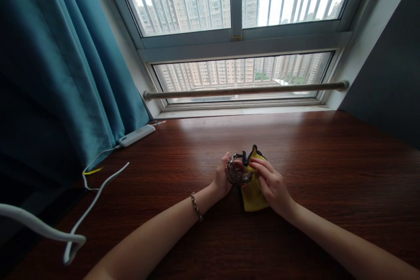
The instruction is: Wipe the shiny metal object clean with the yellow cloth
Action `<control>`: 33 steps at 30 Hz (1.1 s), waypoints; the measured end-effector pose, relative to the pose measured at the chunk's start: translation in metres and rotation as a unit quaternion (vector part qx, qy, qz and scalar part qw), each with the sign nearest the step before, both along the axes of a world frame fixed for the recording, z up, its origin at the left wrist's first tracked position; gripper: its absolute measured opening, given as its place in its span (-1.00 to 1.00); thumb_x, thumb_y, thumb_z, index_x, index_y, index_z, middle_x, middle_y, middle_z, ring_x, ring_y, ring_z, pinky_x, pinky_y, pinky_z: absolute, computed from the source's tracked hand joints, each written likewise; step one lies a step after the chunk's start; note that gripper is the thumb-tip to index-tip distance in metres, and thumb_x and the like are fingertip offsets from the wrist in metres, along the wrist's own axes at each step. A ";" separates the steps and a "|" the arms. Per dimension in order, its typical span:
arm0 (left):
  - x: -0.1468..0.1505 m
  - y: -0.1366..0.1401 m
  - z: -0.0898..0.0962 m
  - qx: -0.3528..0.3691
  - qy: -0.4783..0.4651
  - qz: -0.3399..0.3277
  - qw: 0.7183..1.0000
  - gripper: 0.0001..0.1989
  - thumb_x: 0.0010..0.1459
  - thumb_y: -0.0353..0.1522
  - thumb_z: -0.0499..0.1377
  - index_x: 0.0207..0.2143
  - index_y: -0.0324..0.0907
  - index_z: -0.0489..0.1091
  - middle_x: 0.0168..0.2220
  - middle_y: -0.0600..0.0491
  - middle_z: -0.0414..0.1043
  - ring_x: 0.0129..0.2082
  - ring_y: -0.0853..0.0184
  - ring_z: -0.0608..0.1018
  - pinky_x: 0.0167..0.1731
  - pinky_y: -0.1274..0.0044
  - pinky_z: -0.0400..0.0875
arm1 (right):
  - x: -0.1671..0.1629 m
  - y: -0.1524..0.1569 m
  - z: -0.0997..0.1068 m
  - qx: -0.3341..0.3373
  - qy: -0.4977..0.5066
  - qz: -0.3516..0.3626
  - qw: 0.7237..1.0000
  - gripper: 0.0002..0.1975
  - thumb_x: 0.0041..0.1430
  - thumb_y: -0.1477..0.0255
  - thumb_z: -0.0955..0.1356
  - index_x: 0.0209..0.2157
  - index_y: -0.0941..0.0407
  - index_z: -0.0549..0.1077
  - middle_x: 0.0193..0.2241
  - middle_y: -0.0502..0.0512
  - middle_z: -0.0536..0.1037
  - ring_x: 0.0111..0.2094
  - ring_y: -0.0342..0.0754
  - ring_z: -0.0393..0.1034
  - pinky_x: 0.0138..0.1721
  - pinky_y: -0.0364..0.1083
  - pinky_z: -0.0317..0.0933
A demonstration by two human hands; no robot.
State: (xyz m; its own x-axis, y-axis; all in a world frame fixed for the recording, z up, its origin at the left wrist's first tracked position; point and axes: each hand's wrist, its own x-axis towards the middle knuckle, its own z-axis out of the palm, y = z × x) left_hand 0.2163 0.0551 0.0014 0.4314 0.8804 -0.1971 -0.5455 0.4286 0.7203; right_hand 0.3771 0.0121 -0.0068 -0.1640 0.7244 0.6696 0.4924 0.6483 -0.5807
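Note:
My left hand (223,178) is wrapped round the left side of a clear brownish glass vessel (236,178), whose round opening is tilted toward me. My right hand (272,183) pinches a yellow cloth with a dark edge (255,196). The upper part of the cloth is bunched at the right rim of the glass, and the rest hangs down below my fingers. Whether any cloth reaches inside the glass I cannot tell. A braided bracelet (197,206) circles my left wrist.
Both hands are above a dark reddish wooden table (328,157). At the left lie a white power strip (137,135), a white cable (95,205) and a yellow strip (93,170), beside a blue curtain (98,74). A metal rail (246,90) crosses the window behind the table.

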 end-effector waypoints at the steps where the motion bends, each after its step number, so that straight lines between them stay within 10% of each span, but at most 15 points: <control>1: 0.000 0.000 0.000 0.007 0.002 -0.003 1.000 -0.45 0.09 -0.03 -0.04 -0.40 -0.35 0.45 -0.51 -0.11 0.46 -0.61 0.25 0.47 -0.64 0.48 0.33 | 0.000 0.000 -0.001 -0.001 0.004 0.002 1.000 -0.63 0.18 0.61 0.14 -0.03 0.16 0.37 -0.03 0.23 0.37 0.03 0.08 0.24 0.04 0.10 0.18; 33: 0.003 0.005 0.000 -0.024 -0.021 0.109 0.994 -0.49 0.06 -0.01 0.01 -0.49 -0.31 0.40 -0.51 -0.05 0.48 -0.49 0.33 0.50 -0.40 0.53 0.37 | -0.010 -0.018 0.003 0.012 0.007 0.095 0.995 -0.54 0.15 0.66 0.18 0.08 0.10 0.28 -0.09 0.24 0.23 -0.08 0.03 0.29 -0.10 0.00 0.32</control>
State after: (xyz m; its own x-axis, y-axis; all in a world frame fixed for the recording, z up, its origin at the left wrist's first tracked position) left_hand 0.2194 0.0602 0.0019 0.2405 0.9435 -0.2279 -0.6578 0.3310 0.6766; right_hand 0.3668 -0.0057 -0.0039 -0.2874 0.6651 0.6892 0.3515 0.7426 -0.5701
